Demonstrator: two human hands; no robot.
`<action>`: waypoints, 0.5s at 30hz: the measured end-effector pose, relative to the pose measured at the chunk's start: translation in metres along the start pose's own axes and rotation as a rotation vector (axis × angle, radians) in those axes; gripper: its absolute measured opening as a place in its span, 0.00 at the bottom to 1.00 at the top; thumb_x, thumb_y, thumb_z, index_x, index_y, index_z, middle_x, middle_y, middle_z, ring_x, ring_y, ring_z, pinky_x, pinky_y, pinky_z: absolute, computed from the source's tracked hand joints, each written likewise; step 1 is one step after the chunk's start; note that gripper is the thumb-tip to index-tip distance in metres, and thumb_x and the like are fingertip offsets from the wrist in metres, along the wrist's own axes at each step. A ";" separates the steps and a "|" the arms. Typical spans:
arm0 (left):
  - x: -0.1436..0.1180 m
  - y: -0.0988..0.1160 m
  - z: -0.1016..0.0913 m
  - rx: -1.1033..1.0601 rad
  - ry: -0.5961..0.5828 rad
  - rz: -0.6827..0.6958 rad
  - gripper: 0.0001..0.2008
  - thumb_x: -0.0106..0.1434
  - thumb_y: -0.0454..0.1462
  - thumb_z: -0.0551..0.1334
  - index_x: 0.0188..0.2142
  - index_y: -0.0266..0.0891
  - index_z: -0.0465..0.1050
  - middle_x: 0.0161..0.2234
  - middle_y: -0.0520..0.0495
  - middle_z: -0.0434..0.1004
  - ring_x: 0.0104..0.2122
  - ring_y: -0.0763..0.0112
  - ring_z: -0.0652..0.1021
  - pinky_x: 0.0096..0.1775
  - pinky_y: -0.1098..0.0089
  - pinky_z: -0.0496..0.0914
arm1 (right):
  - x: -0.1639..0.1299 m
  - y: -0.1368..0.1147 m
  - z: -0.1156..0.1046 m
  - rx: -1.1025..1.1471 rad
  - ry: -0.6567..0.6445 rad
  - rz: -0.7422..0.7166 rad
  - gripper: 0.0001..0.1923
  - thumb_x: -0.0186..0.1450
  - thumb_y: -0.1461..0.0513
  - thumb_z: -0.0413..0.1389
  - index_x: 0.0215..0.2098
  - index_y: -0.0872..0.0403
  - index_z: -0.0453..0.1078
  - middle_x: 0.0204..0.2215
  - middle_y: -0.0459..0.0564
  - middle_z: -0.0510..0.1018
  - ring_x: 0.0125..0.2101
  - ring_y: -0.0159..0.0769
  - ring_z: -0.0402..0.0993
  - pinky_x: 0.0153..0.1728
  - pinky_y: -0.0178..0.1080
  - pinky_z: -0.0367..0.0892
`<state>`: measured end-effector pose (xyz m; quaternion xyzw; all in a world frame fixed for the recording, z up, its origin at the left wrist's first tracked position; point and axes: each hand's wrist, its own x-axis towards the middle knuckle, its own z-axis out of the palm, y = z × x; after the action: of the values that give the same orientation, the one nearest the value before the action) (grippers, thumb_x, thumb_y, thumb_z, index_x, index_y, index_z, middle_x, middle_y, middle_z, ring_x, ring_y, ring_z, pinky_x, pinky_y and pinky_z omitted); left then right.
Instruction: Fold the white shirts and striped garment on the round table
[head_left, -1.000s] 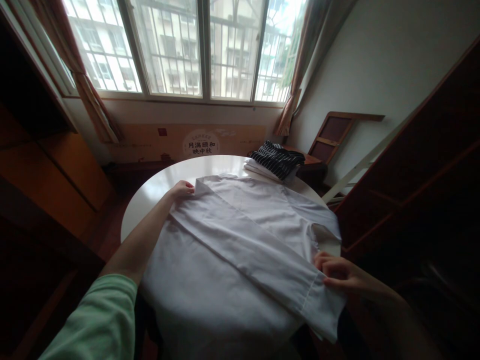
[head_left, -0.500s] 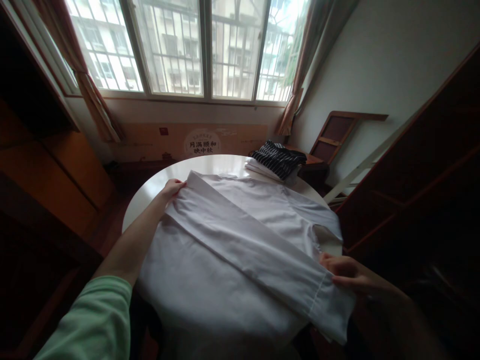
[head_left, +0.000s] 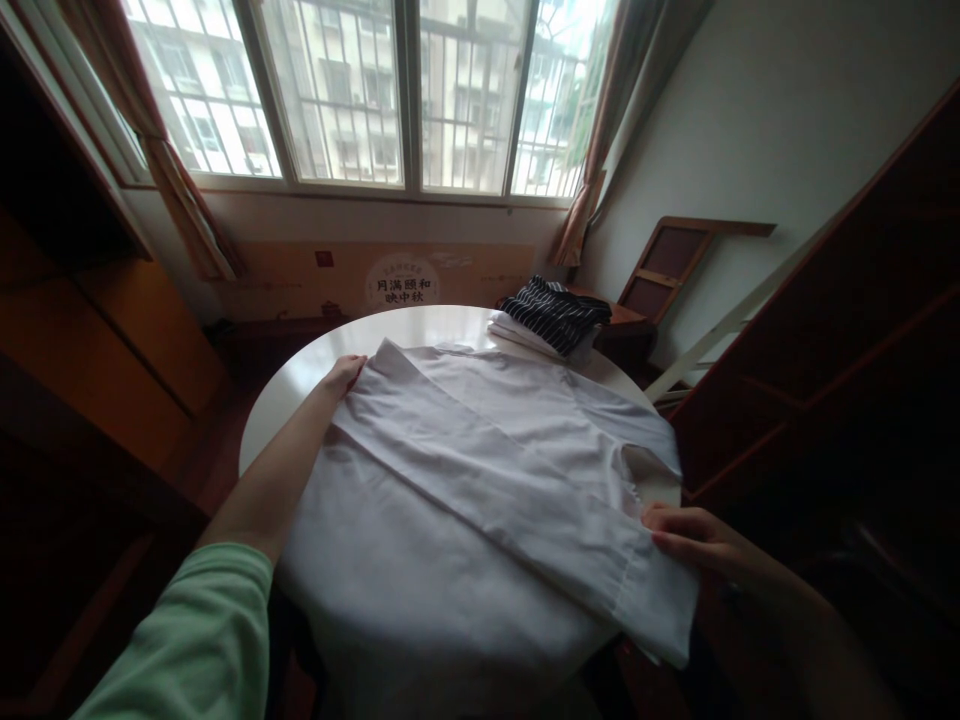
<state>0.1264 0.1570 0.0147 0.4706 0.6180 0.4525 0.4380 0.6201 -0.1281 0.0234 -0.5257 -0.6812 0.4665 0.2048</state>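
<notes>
A white long-sleeved shirt (head_left: 420, 560) lies spread over a round white table (head_left: 281, 400), its lower part hanging past the near edge. One sleeve (head_left: 495, 465) is laid diagonally across the body, from the upper left to the lower right. At the shoulder end, my left hand (head_left: 346, 374) pinches the fabric, its fingertips partly hidden. My right hand (head_left: 694, 540) grips the sleeve near the cuff (head_left: 660, 600), thumb and fingers closed on the cloth. The other sleeve stretches toward the table's right side.
Folded clothes (head_left: 551, 318), a black striped one on top of white ones, sit at the table's far right. Behind stand a wooden chair (head_left: 667, 265) and a printed cardboard panel (head_left: 300, 275) under the window. Dark wooden furniture (head_left: 810, 380) is close on the right.
My right hand has moved slightly up and left with the cuff end. The sleeve now lies slacker and more wrinkled across the shirt. My left hand stays at the shoulder.
</notes>
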 end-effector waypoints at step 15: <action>0.000 -0.003 0.007 0.206 0.103 0.102 0.13 0.43 0.40 0.66 0.27 0.32 0.75 0.21 0.45 0.76 0.24 0.66 0.75 0.25 0.72 0.66 | 0.001 0.000 0.002 -0.024 0.041 -0.035 0.22 0.58 0.46 0.52 0.20 0.56 0.64 0.25 0.48 0.65 0.29 0.34 0.61 0.31 0.36 0.60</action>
<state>0.1327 0.1575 0.0109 0.5202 0.6580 0.4319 0.3316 0.6180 -0.1281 0.0226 -0.5254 -0.6916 0.4439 0.2206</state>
